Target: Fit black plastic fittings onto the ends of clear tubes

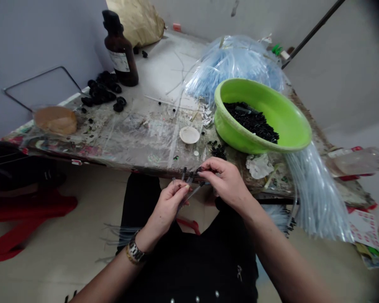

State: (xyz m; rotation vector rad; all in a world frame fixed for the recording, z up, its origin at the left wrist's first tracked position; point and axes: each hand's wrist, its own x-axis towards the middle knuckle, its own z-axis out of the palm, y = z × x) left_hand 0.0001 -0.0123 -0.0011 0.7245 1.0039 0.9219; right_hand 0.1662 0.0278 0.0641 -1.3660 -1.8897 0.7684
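Note:
Closed around several thin clear plastic tubes is my left hand, in front of the table's front edge. Black tips show on the upper ends of the tubes, fanned out above my thumb. My right hand is pinched on a small black piece, right beside the tube ends; whether it touches a tube I cannot tell. Just beyond my right hand lies a small pile of black pieces. A shallow white dish sits farther back on the table.
A green basin holding many black pieces stands right of centre. Behind it lies a bagged bundle of clear tubes; another tube bundle hangs over the front edge. At back left are a brown bottle and black stoppers.

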